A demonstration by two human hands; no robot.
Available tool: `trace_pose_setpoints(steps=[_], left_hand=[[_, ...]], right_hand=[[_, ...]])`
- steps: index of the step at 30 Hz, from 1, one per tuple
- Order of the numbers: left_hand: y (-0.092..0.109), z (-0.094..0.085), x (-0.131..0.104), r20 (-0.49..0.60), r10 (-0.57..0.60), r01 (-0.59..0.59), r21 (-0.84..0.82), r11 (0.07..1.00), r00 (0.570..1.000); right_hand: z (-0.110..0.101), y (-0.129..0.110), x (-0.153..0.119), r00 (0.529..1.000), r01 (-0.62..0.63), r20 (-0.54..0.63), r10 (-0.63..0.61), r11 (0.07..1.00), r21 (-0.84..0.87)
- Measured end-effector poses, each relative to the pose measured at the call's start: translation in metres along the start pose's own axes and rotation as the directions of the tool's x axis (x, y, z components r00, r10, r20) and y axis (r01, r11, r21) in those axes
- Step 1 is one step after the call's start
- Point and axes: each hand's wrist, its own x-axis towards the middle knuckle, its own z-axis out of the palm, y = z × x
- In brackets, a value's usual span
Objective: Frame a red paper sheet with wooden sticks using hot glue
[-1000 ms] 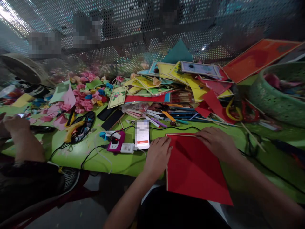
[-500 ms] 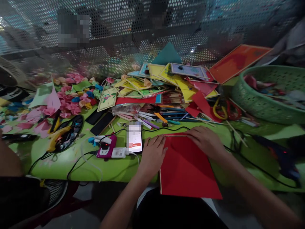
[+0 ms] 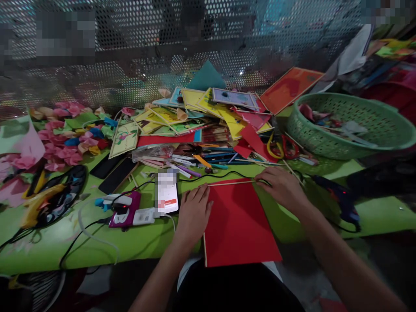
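A red card sheet [image 3: 240,225] lies at the table's front edge, its lower part jutting out over my lap. One thin wooden stick runs down its left side, and another thin wooden stick [image 3: 232,183] lies across its top, slightly slanted to the edge. My left hand [image 3: 195,212] rests flat on the upper left corner, fingers stretched over the stick's left end. Just past the upper right corner, my right hand [image 3: 281,186] has its fingers bent together at the stick's right end. The fingertips partly hide that end.
Left of the card are a lit phone [image 3: 167,193] and a purple power strip [image 3: 126,210] with cables. A glue gun [image 3: 338,199] lies at right, below a green basket [image 3: 351,147]. Behind are scissors [image 3: 276,147], pens, framed cards [image 3: 234,99] and paper flowers [image 3: 61,147].
The view has turned right, so the table's things sit further left. My right hand has slid off the card's top corner to the stick's end; my left hand stays on the card.
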Motion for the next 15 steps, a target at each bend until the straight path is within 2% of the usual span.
trace_pose_setpoints(steps=[15], left_hand=[[-0.001,0.003,0.0,-0.007,-0.009,0.009,0.013,1.0,1.0]], right_hand=[[0.011,0.003,0.012,1.0,0.021,0.02,-0.02,0.999,-0.038]])
